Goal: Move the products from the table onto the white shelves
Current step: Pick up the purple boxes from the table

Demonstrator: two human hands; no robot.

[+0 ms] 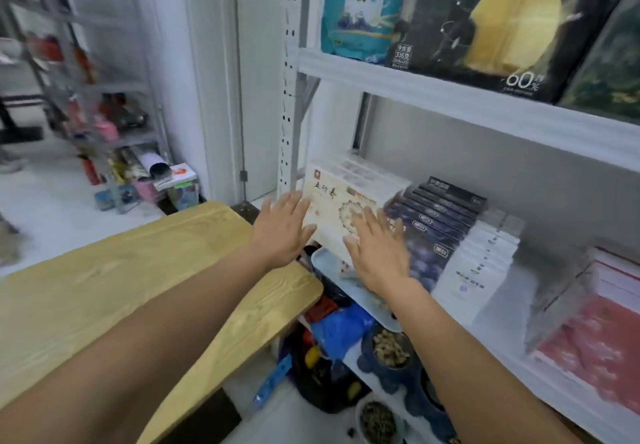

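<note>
A row of cream-white boxes [337, 197] with red markings stands at the left end of the middle white shelf [502, 308]. My left hand [282, 227] lies flat against the left front of the foremost box, fingers straight. My right hand [375, 249] presses flat on the same box's front face, fingers spread. Neither hand curls round anything. The light wooden table [104, 287] sits at the lower left under my left forearm.
Dark blue boxes [436, 222], white boxes [481, 260] and pink packs [595, 346] fill the shelf to the right. Large bags [485, 17] stand on the shelf above. Bowls [389, 348], a pale tray [332, 270] and a blue bag [343, 329] crowd the space below. A wire rack [104, 125] stands far left.
</note>
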